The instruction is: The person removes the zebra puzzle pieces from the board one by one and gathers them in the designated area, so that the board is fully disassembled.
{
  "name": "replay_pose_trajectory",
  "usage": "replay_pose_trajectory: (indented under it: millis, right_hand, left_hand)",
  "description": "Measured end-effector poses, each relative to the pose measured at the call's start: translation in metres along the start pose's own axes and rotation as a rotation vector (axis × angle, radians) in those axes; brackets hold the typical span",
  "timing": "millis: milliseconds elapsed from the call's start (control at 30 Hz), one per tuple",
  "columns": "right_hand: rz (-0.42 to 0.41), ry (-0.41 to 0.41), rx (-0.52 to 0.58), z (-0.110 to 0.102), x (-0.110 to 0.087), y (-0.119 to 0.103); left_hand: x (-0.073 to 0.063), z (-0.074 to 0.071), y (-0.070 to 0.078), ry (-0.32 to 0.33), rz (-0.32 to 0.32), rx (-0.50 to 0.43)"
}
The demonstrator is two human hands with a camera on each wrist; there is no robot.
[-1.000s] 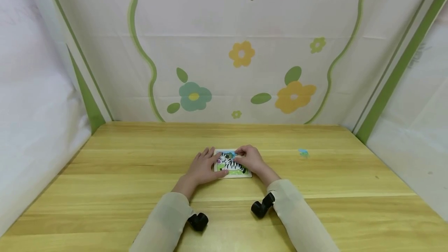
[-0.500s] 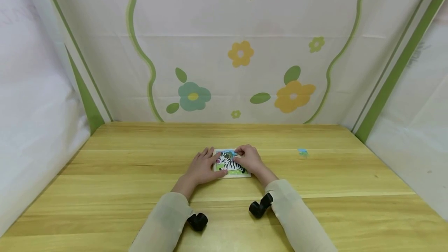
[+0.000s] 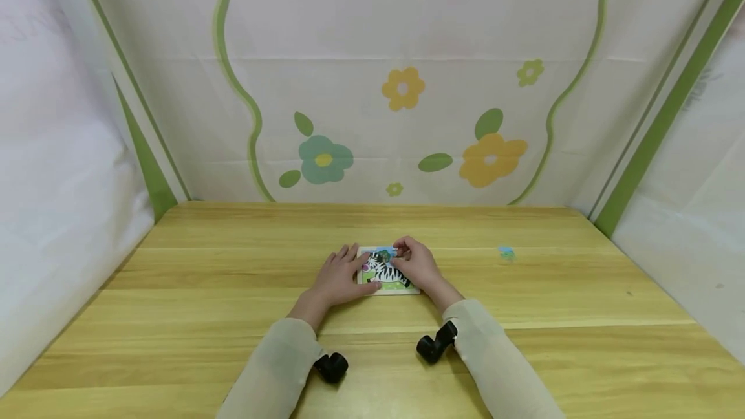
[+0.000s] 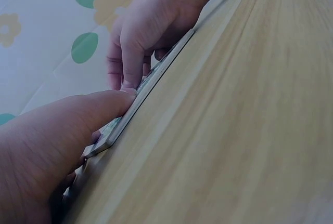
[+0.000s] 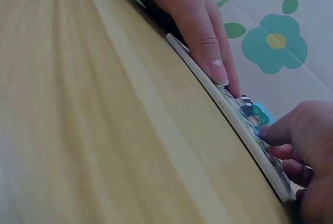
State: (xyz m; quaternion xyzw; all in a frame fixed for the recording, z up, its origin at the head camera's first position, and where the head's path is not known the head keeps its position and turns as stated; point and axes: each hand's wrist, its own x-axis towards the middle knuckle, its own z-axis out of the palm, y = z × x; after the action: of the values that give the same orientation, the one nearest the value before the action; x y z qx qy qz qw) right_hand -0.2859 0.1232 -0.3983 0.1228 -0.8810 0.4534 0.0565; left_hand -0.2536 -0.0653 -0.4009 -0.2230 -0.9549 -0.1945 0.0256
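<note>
A small zebra jigsaw puzzle [image 3: 387,272] with a white border lies flat on the wooden table. The left hand [image 3: 336,279] rests at its left side, fingers spread and straight, with the thumb and index finger on the puzzle's face. Over its upper right part, the right hand [image 3: 419,266] pinches a puzzle piece, largely hidden by the fingers. In the right wrist view, a blue and green puzzle piece [image 5: 263,115] with a tree picture sticks up beyond the board's edge, with the right thumb [image 5: 268,132] against it.
A loose blue and green puzzle piece [image 3: 506,253] lies on the table [image 3: 233,244] to the right. A white curtain [image 3: 349,31] printed with flowers hangs behind the table's far edge, and white sheets flank both sides. Each wrist carries a black camera [image 3: 332,367].
The right hand has shifted slightly away from the person, its index finger a little higher over the puzzle. The left hand stays in place on the board.
</note>
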Motion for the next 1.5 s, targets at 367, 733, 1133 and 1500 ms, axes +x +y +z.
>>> replay_pose_trajectory:
  millis: [367,733,1133,1500]
  right_hand:
    - [-0.043,-0.020,-0.019,0.000,0.000,-0.002]
    - [-0.030,-0.027,-0.067,0.000,0.003,-0.001]
    - [0.111,-0.066,0.147,-0.016,0.009,-0.002]
    - [0.080,-0.129,0.230,-0.064,0.005,0.004]
  left_hand:
    - [0.000,-0.002,-0.001,0.005,0.001,-0.004]
    - [0.000,-0.002,-0.002,-0.007,0.005,0.007]
    - [-0.004,-0.002,-0.002,-0.009,-0.004,-0.015]
    - [-0.001,-0.002,0.000,-0.009,0.007,-0.030]
